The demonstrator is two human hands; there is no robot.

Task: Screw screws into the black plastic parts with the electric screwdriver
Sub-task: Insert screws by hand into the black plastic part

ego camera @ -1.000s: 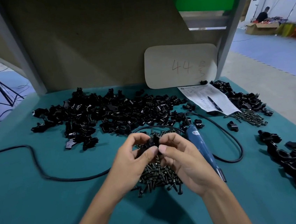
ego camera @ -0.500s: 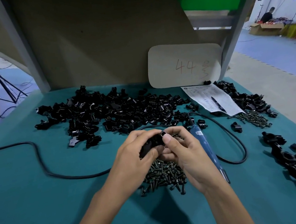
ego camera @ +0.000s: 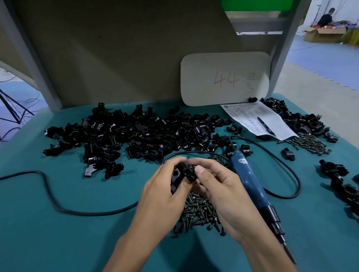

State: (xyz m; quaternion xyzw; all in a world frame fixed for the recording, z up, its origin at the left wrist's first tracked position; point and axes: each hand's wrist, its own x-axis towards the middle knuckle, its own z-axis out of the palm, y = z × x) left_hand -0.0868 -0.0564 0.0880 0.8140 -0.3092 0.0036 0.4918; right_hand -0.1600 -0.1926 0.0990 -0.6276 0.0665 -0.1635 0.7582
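While left hand (ego camera: 165, 195) and right hand (ego camera: 220, 190) both grip one black part (ego camera: 182, 175) above the screws (ego camera: 197, 213) near the counter (ego camera: 52, 238) front edge, the screwdriver (ego camera: 252, 185) lies unheld just beside, and the big heap of parts (ego camera: 143, 135) along the back edge likely awaits screwing.

Single head-worn wide-angle view, facing forward and down over teal table (ego camera: 53, 248), left hand (ego camera: 163, 197) and right hand (ego camera: 224, 195) close beneath lens, backboard (ego camera: 121, 53) ahead.
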